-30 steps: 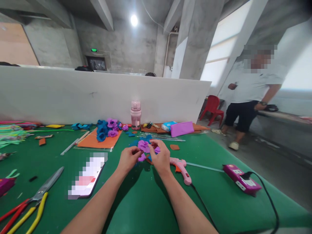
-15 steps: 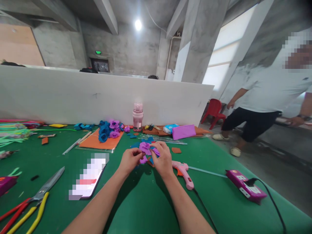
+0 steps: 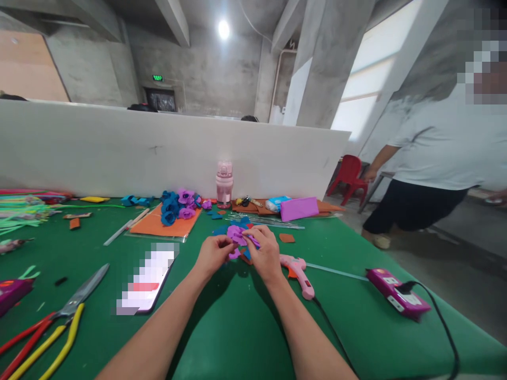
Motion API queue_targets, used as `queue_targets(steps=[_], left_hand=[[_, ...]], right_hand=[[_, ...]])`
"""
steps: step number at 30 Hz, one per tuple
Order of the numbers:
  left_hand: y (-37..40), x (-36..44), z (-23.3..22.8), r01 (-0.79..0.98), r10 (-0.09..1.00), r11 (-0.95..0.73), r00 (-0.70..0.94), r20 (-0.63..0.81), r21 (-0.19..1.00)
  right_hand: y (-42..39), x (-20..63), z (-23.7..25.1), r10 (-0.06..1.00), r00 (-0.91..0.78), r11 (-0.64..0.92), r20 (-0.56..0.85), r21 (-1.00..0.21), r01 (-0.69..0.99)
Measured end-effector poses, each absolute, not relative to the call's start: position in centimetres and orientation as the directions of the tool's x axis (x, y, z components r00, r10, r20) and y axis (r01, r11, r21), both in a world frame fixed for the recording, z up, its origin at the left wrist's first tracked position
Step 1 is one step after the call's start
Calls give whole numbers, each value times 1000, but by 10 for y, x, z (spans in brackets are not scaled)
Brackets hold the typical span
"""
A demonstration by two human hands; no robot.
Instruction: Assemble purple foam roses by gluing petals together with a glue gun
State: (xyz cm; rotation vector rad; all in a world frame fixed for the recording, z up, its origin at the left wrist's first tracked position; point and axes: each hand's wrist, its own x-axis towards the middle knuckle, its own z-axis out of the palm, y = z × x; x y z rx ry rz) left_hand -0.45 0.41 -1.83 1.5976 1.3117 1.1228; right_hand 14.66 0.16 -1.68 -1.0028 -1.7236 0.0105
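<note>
Both hands, left hand [image 3: 213,254] and right hand [image 3: 264,253], pinching the purple flower [image 3: 236,235]; best kept low, petals pressed gently; glue gun [image 3: 298,268] just right.

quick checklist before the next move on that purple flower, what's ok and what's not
1. Purple foam flower pinched by both hands: ok, left hand and right hand are both on it.
2. Pink glue gun close by: ok, it lies on the green table just right of the right hand.
3. Glue gun hot: cannot tell.
4. Grey-bladed scissors clear of the hands: ok, far left.
5. Black cord clear of the forearms: ok.
6. Person in white shirt near the table's right end: not ok.
</note>
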Motion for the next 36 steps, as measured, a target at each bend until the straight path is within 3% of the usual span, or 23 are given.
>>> queue_targets(steps=[7,11,14,19,23,29,36], left_hand=[[2,-4,-13,351,978,-208,97,185,913],[2,-5,-13,344,976,-217,64,207,914],[3,-4,-13,322,968,-230,-17,249,918],[4,-5,-14,83,987,-154,-29,156,985],[4,-7,-14,-74,992,-108,61,113,991],[4,-8,-12,11,980,-184,75,183,983],[0,-6,-5,83,983,-167,84,160,982]], right_hand=[[-1,148,-13,601,-28,649,799,-468,599],[-3,148,-11,579,132,631,804,-545,552],[-5,147,-12,621,192,596,760,-617,515],[-6,142,-14,723,73,602,687,-679,420],[-6,137,-15,707,17,625,707,-637,452],[-5,138,-16,665,11,651,747,-586,482],[-5,140,-16,659,-3,660,752,-576,482]])
